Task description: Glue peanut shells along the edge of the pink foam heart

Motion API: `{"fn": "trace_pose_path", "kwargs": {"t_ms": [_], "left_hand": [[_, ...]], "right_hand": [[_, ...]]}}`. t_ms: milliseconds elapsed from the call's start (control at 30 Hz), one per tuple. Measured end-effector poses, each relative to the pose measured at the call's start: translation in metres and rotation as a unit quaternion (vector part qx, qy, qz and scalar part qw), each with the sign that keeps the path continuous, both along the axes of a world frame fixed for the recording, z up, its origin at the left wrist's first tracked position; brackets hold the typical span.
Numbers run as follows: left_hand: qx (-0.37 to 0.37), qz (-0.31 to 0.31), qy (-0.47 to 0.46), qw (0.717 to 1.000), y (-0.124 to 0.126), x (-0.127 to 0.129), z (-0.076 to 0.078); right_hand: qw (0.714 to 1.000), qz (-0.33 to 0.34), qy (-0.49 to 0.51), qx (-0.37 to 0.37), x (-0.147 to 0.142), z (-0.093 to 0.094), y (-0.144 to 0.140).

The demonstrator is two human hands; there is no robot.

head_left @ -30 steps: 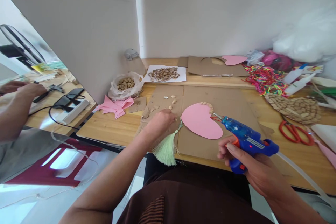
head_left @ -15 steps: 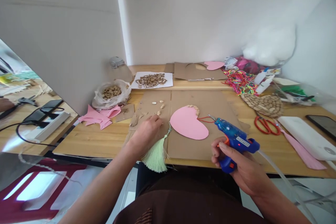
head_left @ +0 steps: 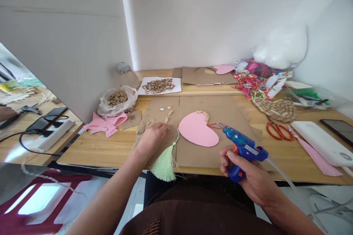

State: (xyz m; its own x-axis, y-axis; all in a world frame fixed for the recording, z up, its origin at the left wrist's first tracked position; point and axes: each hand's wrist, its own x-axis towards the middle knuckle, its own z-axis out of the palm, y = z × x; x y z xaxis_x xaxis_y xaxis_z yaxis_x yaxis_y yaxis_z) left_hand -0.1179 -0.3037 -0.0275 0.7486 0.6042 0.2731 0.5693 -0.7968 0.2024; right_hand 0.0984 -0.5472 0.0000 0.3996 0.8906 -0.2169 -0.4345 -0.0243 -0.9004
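My right hand (head_left: 248, 172) is wrapped round a blue hot glue gun (head_left: 242, 145), a finger at its orange trigger, its nozzle pointing left. A pink paper heart (head_left: 197, 130) lies on a cardboard sheet (head_left: 204, 104), with several peanut shell pieces (head_left: 203, 114) along its upper edge. A red cord (head_left: 216, 125) runs from its right side, and a pale green tassel (head_left: 165, 163) hangs from its left. My left hand (head_left: 154, 136) rests over the cardboard left of the heart, fingers curled together; what they hold, if anything, is hidden. Just beyond its fingertips lie loose peanut shells (head_left: 168, 114).
At the back left are a bag of peanuts (head_left: 118, 99) and shells on white paper (head_left: 160, 85). Pink paper scraps (head_left: 103, 125) lie left. To the right are red-handled scissors (head_left: 280, 131), a shell-covered piece (head_left: 275, 109), a pink tassel (head_left: 317, 156), a white power bank (head_left: 321, 143) and colourful cords (head_left: 250, 86).
My left hand has drawn slightly down and left, away from the loose shells. The glue gun in my right hand has shifted slightly left. The heart has stayed in place.
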Motion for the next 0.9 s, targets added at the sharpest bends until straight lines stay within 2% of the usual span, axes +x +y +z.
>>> {"fn": "trace_pose_path", "kwargs": {"t_ms": [67,133,200,233,300,367,400,467,533,567,633,800,900], "left_hand": [[-0.041,0.021,-0.071,0.996,-0.003,0.001,0.003],[-0.12,0.045,-0.154,0.98,-0.009,0.003,0.01],[-0.258,0.057,-0.235,0.935,-0.018,0.007,0.021],[-0.348,0.053,-0.274,0.895,-0.024,0.01,0.026],[-0.521,0.03,-0.334,0.785,-0.036,0.014,0.035],[-0.644,0.002,-0.349,0.681,-0.049,0.018,0.04],[-0.688,-0.01,-0.341,0.641,-0.054,0.019,0.041],[-0.746,-0.035,-0.316,0.585,-0.065,0.021,0.04],[-0.775,-0.053,-0.298,0.555,-0.072,0.022,0.037],[-0.779,-0.058,-0.293,0.551,-0.075,0.023,0.036],[-0.771,-0.056,-0.288,0.565,-0.08,0.024,0.034],[-0.69,-0.051,-0.294,0.66,-0.094,0.027,0.033],[-0.643,-0.078,-0.305,0.698,-0.103,0.027,0.032]], "right_hand": [[1.0,-0.005,0.007,0.003,-0.002,0.002,0.002],[1.0,-0.007,0.013,0.004,-0.004,0.004,0.007],[1.0,0.001,0.006,0.008,-0.007,0.006,0.015],[1.0,0.006,-0.003,0.011,-0.009,0.007,0.02],[1.0,0.007,-0.023,0.018,-0.013,0.009,0.031],[0.999,0.009,-0.033,0.024,-0.019,0.009,0.041],[0.999,0.014,-0.034,0.025,-0.021,0.01,0.045],[0.998,0.035,-0.033,0.03,-0.027,0.009,0.05],[0.997,0.058,-0.034,0.032,-0.032,0.008,0.051],[0.997,0.064,-0.037,0.033,-0.034,0.007,0.05],[0.997,0.064,-0.045,0.027,-0.036,0.005,0.048],[0.997,0.011,-0.078,-0.009,-0.039,-0.002,0.043],[0.994,-0.009,-0.103,-0.027,-0.042,-0.007,0.041]]}}
